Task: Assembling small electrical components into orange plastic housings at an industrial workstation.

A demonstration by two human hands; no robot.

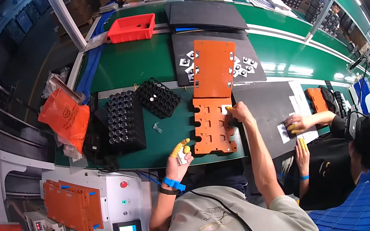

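Observation:
My left hand, with yellow finger cots, is closed on a small white piece just off the table's front edge. My right hand has its fingers curled together, a yellow-cotted fingertip at a small white square piece. That square lies over the upper right part of an orange fixture plate with cutouts and dark pegs along its sides. Hinged behind it stands an orange lid plate, swung back. White squares with black round parts lie on both sides of the lid.
To the left are a black tray stack with round cups and a tilted black tray. A red bin sits further back, an orange bag far left. A co-worker's hand works on the black mat at right.

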